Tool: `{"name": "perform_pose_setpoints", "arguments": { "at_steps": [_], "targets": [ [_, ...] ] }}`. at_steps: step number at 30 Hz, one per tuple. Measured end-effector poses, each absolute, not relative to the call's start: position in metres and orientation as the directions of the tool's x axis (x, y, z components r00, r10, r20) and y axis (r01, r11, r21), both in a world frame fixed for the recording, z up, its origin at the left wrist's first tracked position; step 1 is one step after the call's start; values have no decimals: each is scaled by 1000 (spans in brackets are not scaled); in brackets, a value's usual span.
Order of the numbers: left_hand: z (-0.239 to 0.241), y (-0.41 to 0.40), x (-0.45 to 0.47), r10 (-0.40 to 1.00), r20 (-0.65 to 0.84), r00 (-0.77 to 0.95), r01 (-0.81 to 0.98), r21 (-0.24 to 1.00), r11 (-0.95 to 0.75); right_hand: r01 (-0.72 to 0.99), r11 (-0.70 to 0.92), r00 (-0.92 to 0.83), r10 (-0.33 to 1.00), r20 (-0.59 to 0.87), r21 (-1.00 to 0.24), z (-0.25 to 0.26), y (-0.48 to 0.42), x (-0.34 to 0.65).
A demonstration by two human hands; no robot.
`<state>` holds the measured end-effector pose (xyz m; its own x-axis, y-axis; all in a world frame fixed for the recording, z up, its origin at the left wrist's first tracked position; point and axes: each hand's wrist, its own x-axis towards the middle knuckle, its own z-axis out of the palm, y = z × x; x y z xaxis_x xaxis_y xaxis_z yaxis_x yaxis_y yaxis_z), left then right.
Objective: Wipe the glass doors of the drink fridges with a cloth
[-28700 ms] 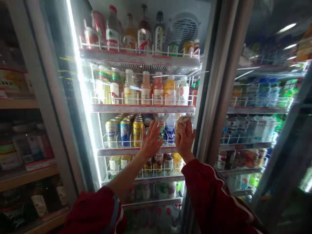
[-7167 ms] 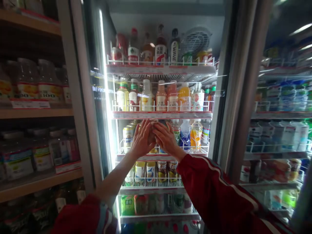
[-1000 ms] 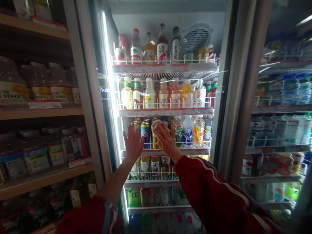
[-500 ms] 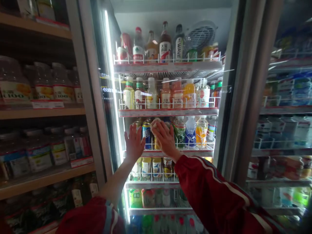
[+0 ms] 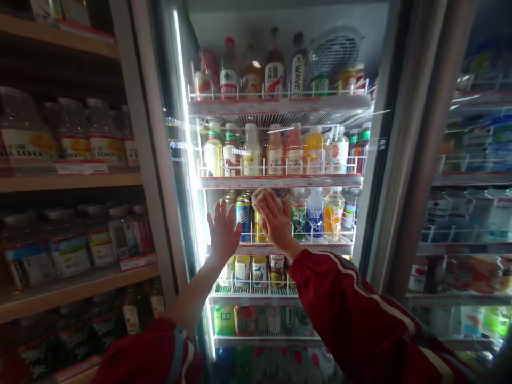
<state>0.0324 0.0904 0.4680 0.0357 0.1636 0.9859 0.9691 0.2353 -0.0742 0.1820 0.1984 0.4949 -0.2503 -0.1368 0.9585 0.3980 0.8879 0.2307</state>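
Observation:
My left hand point(image 5: 224, 232) is spread with its palm toward the glass door point(image 5: 280, 16) of a lit drinks cooler. It appears to rest on the pane, in front of the canned drinks, and holds nothing. To its right, my right hand point(image 5: 278, 224) presses a pale, fuzzy cloth point(image 5: 262, 195) flat against the glass. The cloth sticks out past my fingertips; the rest is under the hand. Behind the pane, a blue can point(image 5: 242, 216) shows between my hands, and a green-labelled bottle point(image 5: 298, 216) stands right of the cloth.
Bottles and cans fill the wire-fronted cooler shelves point(image 5: 280, 183). On the left is an open wooden shelf point(image 5: 72, 181) with bottled drinks. A metal door frame point(image 5: 420, 160) borders the glass on the right, with another stocked cooler beyond it.
The view has shifted slightly, so the cooler sits a little farther right. My right hand and the cloth have barely moved on the glass; my left hand keeps its place.

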Motion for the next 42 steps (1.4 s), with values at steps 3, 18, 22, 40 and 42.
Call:
{"name": "perform_pose_setpoints", "arguments": {
  "at_steps": [3, 18, 22, 40, 42],
  "targets": [
    [477, 90, 50, 135, 991, 7, 982, -32, 188, 350, 897, -330, -151, 932, 269, 491, 183, 174],
    [487, 122, 102, 142, 984, 110, 981, -131, 140, 390, 888, -181, -186, 966, 244, 505, 232, 221],
    [488, 106, 61, 130, 983, 132, 970, -154, 186, 429, 870, -207, -168, 964, 244, 503, 230, 219],
    [469, 75, -2, 33, 999, 38, 963, -46, 264, 532, 826, -176, -108, 978, 187, 497, 219, 207],
    [467, 75, -3, -2, 999, 44, 964, -41, 264, 542, 819, -171, -110, 979, 187, 497, 218, 206]
  ]
}}
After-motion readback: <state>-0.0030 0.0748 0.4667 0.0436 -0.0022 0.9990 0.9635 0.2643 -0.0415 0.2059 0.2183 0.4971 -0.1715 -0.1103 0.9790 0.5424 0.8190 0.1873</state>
